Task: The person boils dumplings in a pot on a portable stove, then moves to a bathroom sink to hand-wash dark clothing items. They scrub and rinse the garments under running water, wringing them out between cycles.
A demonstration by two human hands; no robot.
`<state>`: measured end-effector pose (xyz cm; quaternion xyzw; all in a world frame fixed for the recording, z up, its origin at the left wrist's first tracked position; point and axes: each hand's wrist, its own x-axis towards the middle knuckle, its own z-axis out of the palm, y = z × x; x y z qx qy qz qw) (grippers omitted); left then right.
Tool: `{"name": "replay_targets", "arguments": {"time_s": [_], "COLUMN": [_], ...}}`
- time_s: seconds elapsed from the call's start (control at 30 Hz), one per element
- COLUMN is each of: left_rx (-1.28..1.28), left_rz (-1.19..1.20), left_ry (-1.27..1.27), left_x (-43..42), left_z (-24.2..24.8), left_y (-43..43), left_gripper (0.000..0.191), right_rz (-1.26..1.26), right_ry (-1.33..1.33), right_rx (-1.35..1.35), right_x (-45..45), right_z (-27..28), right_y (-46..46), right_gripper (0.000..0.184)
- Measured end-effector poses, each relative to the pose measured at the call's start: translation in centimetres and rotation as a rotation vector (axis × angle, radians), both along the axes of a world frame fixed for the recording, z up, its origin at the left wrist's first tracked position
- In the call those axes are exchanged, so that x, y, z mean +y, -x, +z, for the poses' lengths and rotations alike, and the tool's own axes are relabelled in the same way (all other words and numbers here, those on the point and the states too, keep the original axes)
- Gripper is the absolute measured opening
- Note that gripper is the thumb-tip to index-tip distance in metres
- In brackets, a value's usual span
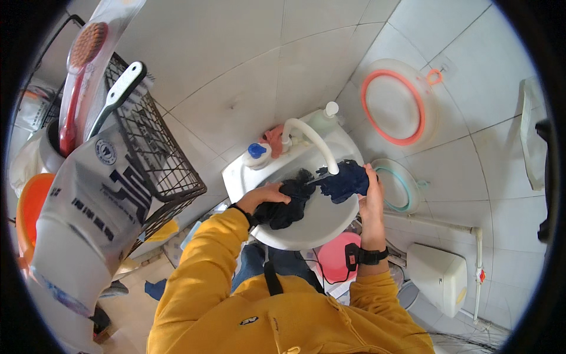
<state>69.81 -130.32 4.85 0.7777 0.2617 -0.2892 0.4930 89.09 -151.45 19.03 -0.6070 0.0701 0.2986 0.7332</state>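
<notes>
My left hand [267, 197] grips a black, wet-looking cloth [289, 203] over the left side of a white washbasin [318, 234]. Bunched in my right hand [372, 192] is a dark navy cloth [347, 181], held at the basin's right side. The curved white faucet [316, 139] ends above the navy cloth, and a thin stream of water runs from its tip between the two cloths. Whether they are separate pieces or joined, I cannot tell. My palms are partly hidden by the fabric.
Behind the basin stand a blue-capped bottle [257, 155], a reddish cloth [273, 138] and a pump bottle [326, 116]. A wire basket [154, 141] juts in at left. Collapsible basins [392, 106] hang at right above a toilet cistern [435, 278]. Below sits a pink basin [338, 254].
</notes>
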Motion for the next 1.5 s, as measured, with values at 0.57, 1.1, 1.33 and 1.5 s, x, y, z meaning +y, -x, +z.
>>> {"name": "replay_targets", "arguments": {"time_s": [0.57, 1.1, 1.33, 1.5], "left_rx": [-0.476, -0.258, -0.354, -0.399], "left_rz": [-0.458, -0.784, 0.573, 1.279], "left_ry": [-0.194, -0.718, 0.350, 1.507], "left_x": [-6.2, -3.9, -5.5, -7.4], "left_z": [-1.1, -1.4, -0.6, 2.5], "left_y": [-2.0, 2.5, -1.6, -4.9], "left_gripper": [0.066, 0.063, 0.069, 0.060], "right_rz": [-0.083, 0.186, 0.192, 0.115], "right_ry": [-0.045, -0.088, -0.139, 0.013], "right_rx": [0.012, 0.065, -0.030, 0.083], "right_x": [-2.8, 0.6, 2.3, 3.2], "right_z": [0.4, -2.6, -3.2, -4.5], "right_y": [-0.9, 2.3, 4.3, 4.8], "right_gripper": [0.035, 0.050, 0.039, 0.032]}}
